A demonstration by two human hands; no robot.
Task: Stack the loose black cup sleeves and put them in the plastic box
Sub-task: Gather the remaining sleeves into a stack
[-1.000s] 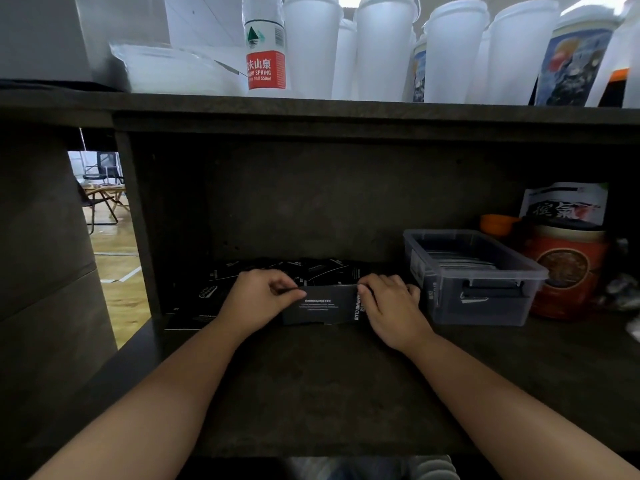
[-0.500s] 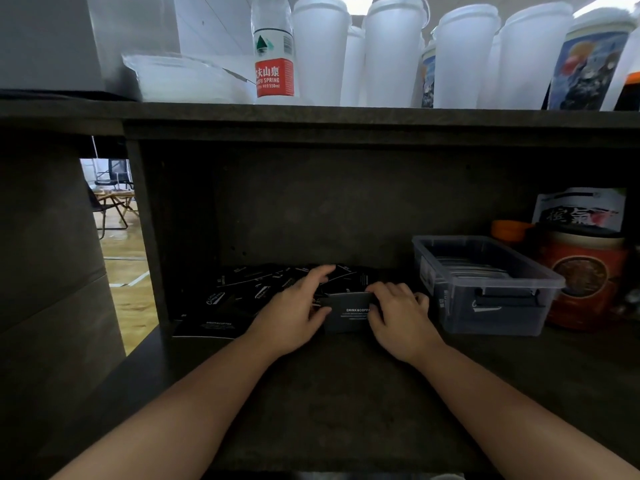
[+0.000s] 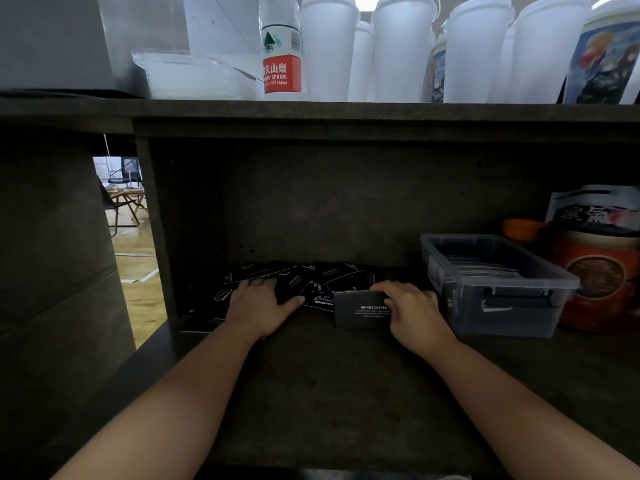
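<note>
Several loose black cup sleeves (image 3: 322,277) lie scattered at the back of the dark lower shelf. My left hand (image 3: 259,304) lies flat on the left part of that pile, fingers spread. My right hand (image 3: 412,311) grips a small stack of black sleeves (image 3: 360,311) standing on edge, white "DRINK&COFFEE" print facing me. The clear plastic box (image 3: 502,313) stands just right of that hand and holds flat sleeves inside.
A red tin (image 3: 602,282) and an orange lid (image 3: 521,228) sit right of the box. The shelf's left wall (image 3: 156,230) is close to the pile. Above, the upper shelf carries white cups (image 3: 401,46), a water bottle (image 3: 281,46) and a clear container (image 3: 194,76).
My left hand let go of the stack and moved left onto the loose pile. My right hand kept the stack and shifted it a little right, toward the box.
</note>
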